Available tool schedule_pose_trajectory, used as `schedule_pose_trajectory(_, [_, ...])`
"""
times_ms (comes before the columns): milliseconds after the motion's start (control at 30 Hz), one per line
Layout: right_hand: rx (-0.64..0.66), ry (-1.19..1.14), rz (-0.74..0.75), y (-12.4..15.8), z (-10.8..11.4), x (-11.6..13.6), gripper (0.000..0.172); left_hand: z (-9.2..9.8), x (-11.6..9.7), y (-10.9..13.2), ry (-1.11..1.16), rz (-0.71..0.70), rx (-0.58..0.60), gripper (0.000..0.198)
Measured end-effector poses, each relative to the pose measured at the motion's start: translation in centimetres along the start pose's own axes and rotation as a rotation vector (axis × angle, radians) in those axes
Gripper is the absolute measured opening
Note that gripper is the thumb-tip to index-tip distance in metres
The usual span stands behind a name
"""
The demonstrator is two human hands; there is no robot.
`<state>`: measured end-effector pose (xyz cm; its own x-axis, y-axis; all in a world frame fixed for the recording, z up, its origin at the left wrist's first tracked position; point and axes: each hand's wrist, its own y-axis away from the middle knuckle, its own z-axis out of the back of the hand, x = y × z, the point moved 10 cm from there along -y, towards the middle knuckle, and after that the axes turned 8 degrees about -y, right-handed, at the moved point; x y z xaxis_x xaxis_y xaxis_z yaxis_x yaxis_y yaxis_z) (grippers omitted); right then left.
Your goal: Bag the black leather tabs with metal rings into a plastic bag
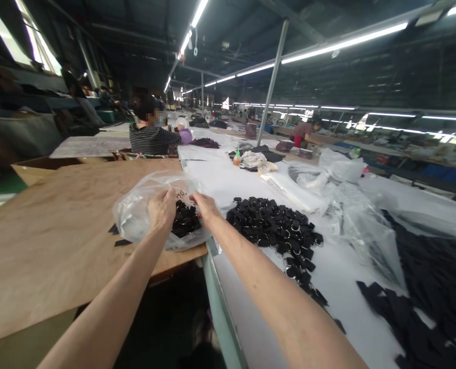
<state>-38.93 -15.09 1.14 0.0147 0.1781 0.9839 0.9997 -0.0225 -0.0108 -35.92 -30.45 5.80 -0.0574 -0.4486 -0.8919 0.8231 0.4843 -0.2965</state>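
The left hand (162, 210) and the right hand (207, 207), fingers partly curled, are at the left and right of the opening of a clear plastic bag (131, 207); whether they pinch its film I cannot tell. Black pieces (184, 221) lie in it between them. The bag sits on a wooden board (51, 215), and right of it black tabs with metal rings (268, 225) heap on a white tabletop (339, 277)

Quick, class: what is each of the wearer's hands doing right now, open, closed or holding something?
Left hand: at the plastic bag, fingers bent; grip cannot be told.
Right hand: at the bag's other side; grip cannot be told.
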Motion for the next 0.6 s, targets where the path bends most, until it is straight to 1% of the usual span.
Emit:
schedule_pose_trajectory(67, [0.039, 0.052, 0.057, 0.8, 0.2, 1.6, 0.023, -0.2, -1.1, 0.7, -0.047, -0.023, 0.022, 0.027])
schedule_pose_trajectory(133, [0.086, 0.111, 0.127, 2.0, 0.6, 3.6, 0.020, -0.2, -3.2, 2.1, -0.070, -0.091, 0.036, 0.028])
schedule_pose_trajectory(200, [0.106, 0.182, 0.205, 3.9, 2.1, 5.7, 0.018, -0.1, -5.8, 4.4, -0.055, -0.190, 0.043, 0.030])
schedule_pose_trajectory(233, [0.094, 0.227, 0.242, 5.0, 3.7, 6.7, 0.017, -0.3, -7.0, 6.0, -0.028, -0.250, 0.055, 0.031])
schedule_pose_trajectory(267, [0.066, 0.278, 0.273, 6.3, 5.7, 7.6, 0.017, -0.5, -8.2, 7.9, 0.003, -0.322, 0.076, 0.032])
schedule_pose_trajectory(300, [0.017, 0.338, 0.295, 7.6, 8.3, 8.3, 0.017, -1.2, -9.1, 9.9, 0.038, -0.395, 0.124, 0.033])
schedule_pose_trajectory(333, [-0.045, 0.402, 0.306, 9.0, 11.4, 8.8, 0.020, -2.2, -9.5, 11.9, 0.054, -0.437, 0.195, 0.034])
schedule_pose_trajectory(367, [-0.120, 0.470, 0.303, 10.4, 14.9, 9.0, 0.023, -3.6, -9.3, 13.8, 0.019, -0.462, 0.285, 0.035])
schedule_pose_trajectory(400, [-0.205, 0.542, 0.286, 11.9, 18.6, 9.0, 0.026, -5.2, -8.6, 15.4, -0.067, -0.468, 0.374, 0.036])
schedule_pose_trajectory(433, [-0.303, 0.616, 0.259, 13.4, 22.5, 8.8, 0.029, -6.8, -7.5, 16.7, -0.185, -0.462, 0.435, 0.036])
schedule_pose_trajectory(467, [-0.398, 0.693, 0.225, 14.8, 26.2, 8.5, 0.033, -8.0, -6.4, 17.5, -0.302, -0.451, 0.464, 0.036])
schedule_pose_trajectory(500, [-0.479, 0.766, 0.180, 16.0, 29.5, 8.0, 0.035, -9.0, -5.3, 17.9, -0.386, -0.440, 0.469, 0.037])
schedule_pose_trajectory(533, [-0.541, 0.838, 0.132, 17.0, 32.4, 7.4, 0.036, -9.8, -4.4, 18.0, -0.447, -0.430, 0.456, 0.039])
schedule_pose_trajectory(567, [-0.580, 0.903, 0.089, 17.6, 34.6, 6.6, 0.035, -10.4, -3.8, 17.9, -0.481, -0.423, 0.439, 0.043])
schedule_pose_trajectory(600, [-0.605, 0.962, 0.056, 18.0, 36.3, 5.9, 0.035, -11.1, -3.4, 17.6, -0.500, -0.417, 0.423, 0.048])
